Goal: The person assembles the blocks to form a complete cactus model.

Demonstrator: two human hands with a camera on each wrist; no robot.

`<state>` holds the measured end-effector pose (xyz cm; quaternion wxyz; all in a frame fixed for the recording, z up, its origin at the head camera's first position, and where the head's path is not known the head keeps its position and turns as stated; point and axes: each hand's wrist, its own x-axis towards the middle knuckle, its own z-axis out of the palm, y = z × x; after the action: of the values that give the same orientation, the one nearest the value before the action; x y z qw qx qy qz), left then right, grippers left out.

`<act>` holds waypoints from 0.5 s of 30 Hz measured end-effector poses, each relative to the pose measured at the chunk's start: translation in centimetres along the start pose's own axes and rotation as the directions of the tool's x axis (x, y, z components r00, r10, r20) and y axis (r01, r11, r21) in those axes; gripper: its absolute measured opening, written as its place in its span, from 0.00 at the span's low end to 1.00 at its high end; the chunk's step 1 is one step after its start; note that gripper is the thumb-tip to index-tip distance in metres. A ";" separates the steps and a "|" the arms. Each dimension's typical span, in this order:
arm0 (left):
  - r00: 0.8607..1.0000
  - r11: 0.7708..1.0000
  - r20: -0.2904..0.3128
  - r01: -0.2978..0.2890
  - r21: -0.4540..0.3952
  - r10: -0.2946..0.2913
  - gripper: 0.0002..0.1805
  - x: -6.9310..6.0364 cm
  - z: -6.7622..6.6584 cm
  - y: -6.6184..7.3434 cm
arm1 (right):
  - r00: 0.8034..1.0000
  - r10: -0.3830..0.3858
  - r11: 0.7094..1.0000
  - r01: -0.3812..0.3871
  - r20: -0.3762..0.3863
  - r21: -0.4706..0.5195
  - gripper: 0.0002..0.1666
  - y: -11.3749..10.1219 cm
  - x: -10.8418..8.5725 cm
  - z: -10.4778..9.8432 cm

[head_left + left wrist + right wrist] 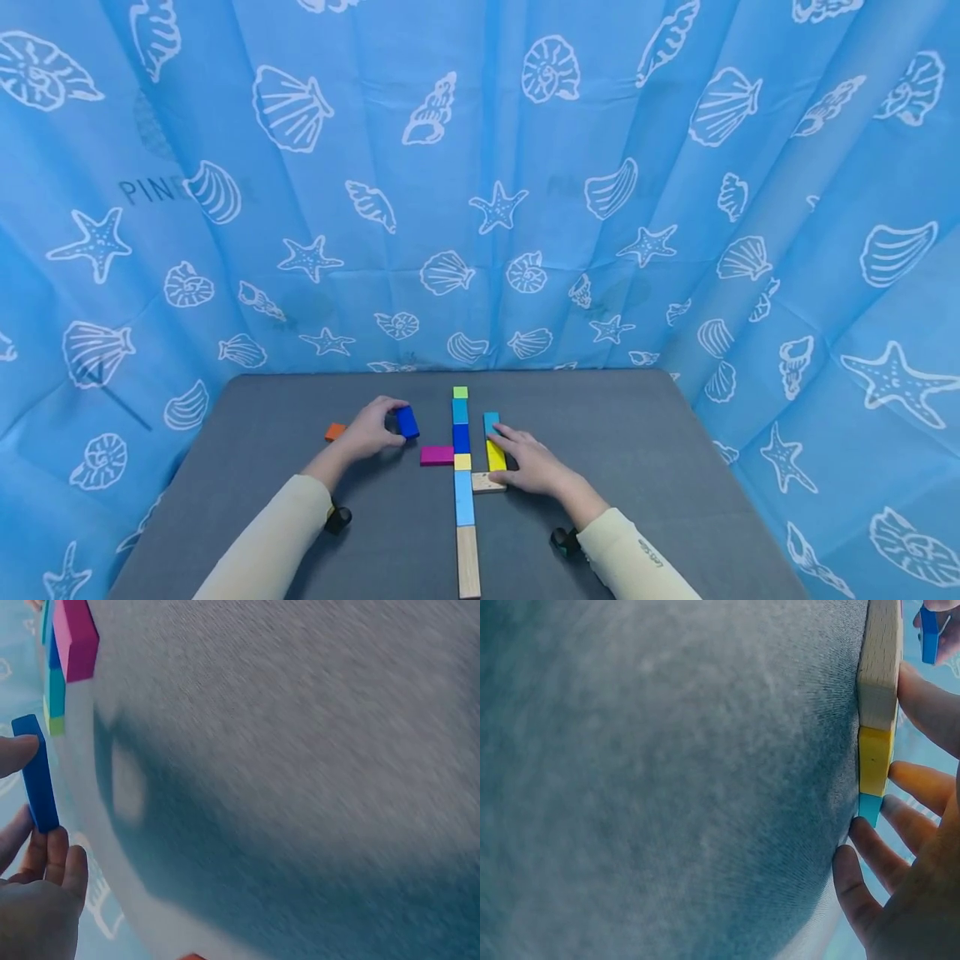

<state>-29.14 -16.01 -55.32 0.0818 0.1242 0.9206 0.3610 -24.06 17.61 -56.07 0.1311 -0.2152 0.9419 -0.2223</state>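
My left hand point(369, 431) pinches a dark blue block point(407, 422) between thumb and fingers, held above the table to the left of a column of blocks. The right hand point(536, 467) lies over the blocks right of that column, fingers spread. Its thumb touches a plain wooden block point(487, 485), and its fingertips reach along a yellow block point(496, 456) and a cyan block point(491, 421). In the right wrist view the wooden, yellow and cyan blocks stand end to end beside the fingers. A magenta block point(437, 456) juts left from the column.
The column runs lime point(461, 392), teal point(460, 411), dark blue, pale yellow point(462, 462), light blue point(464, 498), then a long wooden block point(468, 562) nearest me. An orange block point(334, 432) lies behind my left hand. A blue shell-print curtain point(495, 317) hangs beyond the grey table point(615, 417).
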 end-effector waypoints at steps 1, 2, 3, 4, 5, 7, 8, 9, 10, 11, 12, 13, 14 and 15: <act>1.000 1.000 0.005 -0.004 0.002 0.004 0.33 0.2 0.2 0.2 | 1.000 0.002 1.000 -0.002 0.000 0.001 0.44 0.1 0.0 0.0; 1.000 1.000 0.013 -0.009 0.003 0.009 0.33 0.3 0.5 0.5 | 1.000 0.005 1.000 -0.005 0.001 -0.003 0.44 0.1 0.0 0.0; 1.000 1.000 0.022 -0.014 0.001 0.014 0.32 0.5 0.7 0.7 | 1.000 0.007 1.000 -0.007 -0.002 -0.006 0.44 0.2 0.0 0.0; 0.999 1.000 0.033 -0.018 0.001 0.018 0.32 0.7 0.9 0.9 | 1.000 0.008 1.000 -0.008 -0.004 -0.009 0.44 0.2 0.0 0.0; 0.999 1.000 0.045 -0.022 0.005 0.021 0.32 0.8 1.2 1.1 | 1.000 0.009 1.000 -0.009 -0.005 -0.015 0.44 0.2 0.0 0.0; 0.997 1.000 0.070 -0.019 0.005 0.019 0.33 1.1 1.6 1.4 | 1.000 0.009 1.000 -0.009 -0.004 -0.018 0.44 0.2 0.0 -0.1; 0.997 1.000 0.078 -0.020 0.007 0.019 0.33 1.2 1.7 1.5 | 1.000 0.008 1.000 -0.008 -0.002 -0.020 0.44 0.2 0.0 -0.1; 0.996 1.000 0.084 -0.019 0.006 0.019 0.33 1.3 1.9 1.6 | 1.000 0.007 1.000 -0.006 0.002 -0.021 0.44 0.1 0.0 -0.1; 0.996 1.000 0.087 -0.019 0.007 0.018 0.33 1.3 1.9 1.6 | 1.000 0.005 1.000 -0.005 0.007 -0.022 0.44 0.1 0.1 0.0; 0.996 1.000 0.088 -0.019 0.009 0.018 0.33 1.4 2.0 1.6 | 1.000 0.004 1.000 -0.004 0.011 -0.023 0.44 0.1 0.1 0.0; 0.996 1.000 0.087 -0.018 0.007 0.018 0.33 1.4 2.0 1.6 | 1.000 0.003 1.000 -0.003 0.013 -0.020 0.44 0.0 0.1 0.0; 0.996 1.000 0.086 -0.019 0.009 0.018 0.33 1.4 2.0 1.5 | 1.000 0.003 1.000 -0.003 0.016 -0.024 0.44 0.0 0.1 0.0; 0.996 1.000 0.086 -0.019 0.008 0.018 0.33 1.4 2.0 1.5 | 1.000 0.004 1.000 -0.004 0.016 -0.027 0.44 0.0 0.1 0.0; 0.996 1.000 0.086 -0.021 0.009 0.020 0.33 1.4 2.1 1.4 | 1.000 0.007 1.000 -0.007 0.016 -0.028 0.44 0.0 0.1 0.0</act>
<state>-29.78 -13.29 -55.94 0.1169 0.1493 0.9167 0.3517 -24.12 17.56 -56.10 0.1363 -0.2155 0.9445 -0.2069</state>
